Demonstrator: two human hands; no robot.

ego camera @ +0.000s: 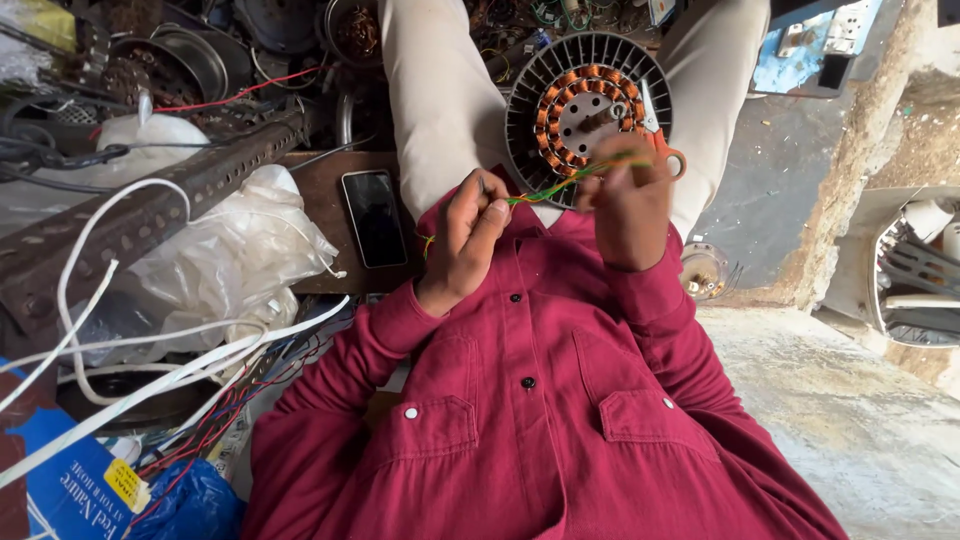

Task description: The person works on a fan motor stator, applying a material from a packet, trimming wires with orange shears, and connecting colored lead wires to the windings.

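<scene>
Hands [545, 215] pinch coloured wires [560, 185] just before fan stator's [585, 105] rim.

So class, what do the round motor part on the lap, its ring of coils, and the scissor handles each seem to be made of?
Motor part: likely cast metal, dull grey with ribbed fins around the rim. Coils: probably copper wire, shiny orange-brown windings in a ring. Scissor handles: seemingly plastic, smooth bright orange loops, held in the right hand.
</scene>
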